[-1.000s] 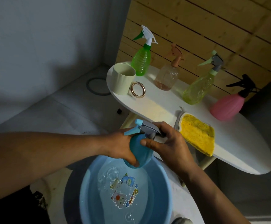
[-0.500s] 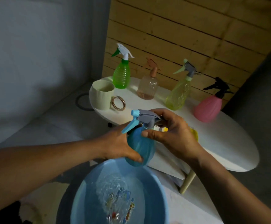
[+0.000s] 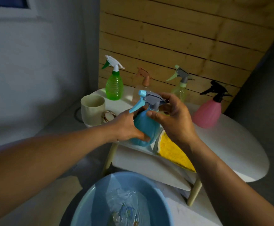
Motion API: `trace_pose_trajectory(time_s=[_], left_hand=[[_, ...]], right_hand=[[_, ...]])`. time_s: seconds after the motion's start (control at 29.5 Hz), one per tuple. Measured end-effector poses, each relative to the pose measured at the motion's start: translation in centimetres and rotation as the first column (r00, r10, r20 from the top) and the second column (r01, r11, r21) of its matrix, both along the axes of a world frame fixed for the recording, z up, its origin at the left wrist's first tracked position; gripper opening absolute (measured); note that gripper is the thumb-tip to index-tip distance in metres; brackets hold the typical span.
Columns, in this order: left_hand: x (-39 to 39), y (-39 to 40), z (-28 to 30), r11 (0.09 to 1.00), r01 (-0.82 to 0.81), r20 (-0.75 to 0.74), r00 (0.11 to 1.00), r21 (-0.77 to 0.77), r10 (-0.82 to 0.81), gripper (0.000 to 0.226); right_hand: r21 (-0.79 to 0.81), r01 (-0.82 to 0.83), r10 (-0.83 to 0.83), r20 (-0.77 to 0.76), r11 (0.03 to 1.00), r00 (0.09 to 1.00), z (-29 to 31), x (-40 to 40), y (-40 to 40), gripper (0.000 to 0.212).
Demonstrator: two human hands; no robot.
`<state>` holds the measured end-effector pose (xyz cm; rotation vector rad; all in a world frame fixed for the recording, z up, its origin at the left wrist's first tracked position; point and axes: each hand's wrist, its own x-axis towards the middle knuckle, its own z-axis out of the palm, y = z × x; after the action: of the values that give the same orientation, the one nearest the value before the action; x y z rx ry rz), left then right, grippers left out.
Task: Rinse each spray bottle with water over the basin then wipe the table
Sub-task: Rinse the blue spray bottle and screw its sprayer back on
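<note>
Now the left hand grips the blue bottle; the right hand pinches its sprayer. Wet plastic may slip and hit the surface.

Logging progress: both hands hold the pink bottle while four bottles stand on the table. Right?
Not quite. In the head view both hands, left hand and right hand, hold the blue bottle; the pink bottle stands on the table among the four.
</note>
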<state>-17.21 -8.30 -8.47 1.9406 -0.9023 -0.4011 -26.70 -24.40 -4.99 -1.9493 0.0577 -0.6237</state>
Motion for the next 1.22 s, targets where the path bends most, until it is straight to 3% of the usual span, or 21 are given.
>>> trace_pose_trajectory(time_s=[0.14,0.27,0.37,0.54,0.75,0.92,1.05,1.12,1.22], left_hand=[[0.8,-1.0,-1.3,1.0,-0.001,-0.056,0.998,0.013,0.002,0.098],[1.1,-1.6,-2.4,0.998,-0.024,-0.109,0.994,-0.052,0.019,0.085],[0.6,-1.9,-3.1,0.994,-0.069,-0.146,0.988,-0.082,0.056,0.091],[0.0,-2.4,-3.0,0.99,-0.142,-0.015,0.99,-0.007,0.142,0.104],[0.2,-1.1,-2.3,0.999,0.053,-0.152,0.987,0.005,-0.051,0.101],[-0.5,-1.3,-1.8,0.995,-0.103,0.029,0.994,-0.007,0.103,0.101],[-1.3,-1.7,-2.0,0.957,-0.234,0.22,0.956,0.174,0.194,0.116],[-0.9,-1.6,-2.0,0.976,-0.154,0.145,0.981,0.155,0.132,0.119],[-0.1,-1.1,-1.9,0.999,0.04,-0.075,0.996,0.025,-0.038,0.1]], right_hand=[[-0.017,0.065,-0.066,-0.029,0.998,0.997,-1.3,0.6,-0.3,0.061],[0.008,0.148,-0.148,-0.018,0.989,0.989,-1.5,0.8,0.2,0.065],[0.035,0.198,-0.197,-0.032,0.98,0.98,-1.4,0.5,0.8,0.066],[0.052,0.245,-0.242,-0.048,0.968,0.969,-1.5,0.2,1.5,0.067],[0.076,0.26,-0.255,-0.069,0.963,0.965,-1.3,-0.1,1.6,0.072],[0.071,0.271,-0.266,-0.069,0.96,0.961,-1.2,-0.2,2.0,0.076],[0.064,0.276,-0.272,-0.066,0.959,0.96,-1.2,-0.1,2.3,0.077],[0.068,0.274,-0.27,-0.065,0.959,0.961,-1.3,-0.1,2.3,0.077],[0.068,0.274,-0.27,-0.068,0.959,0.96,-1.4,-0.1,2.1,0.078]])
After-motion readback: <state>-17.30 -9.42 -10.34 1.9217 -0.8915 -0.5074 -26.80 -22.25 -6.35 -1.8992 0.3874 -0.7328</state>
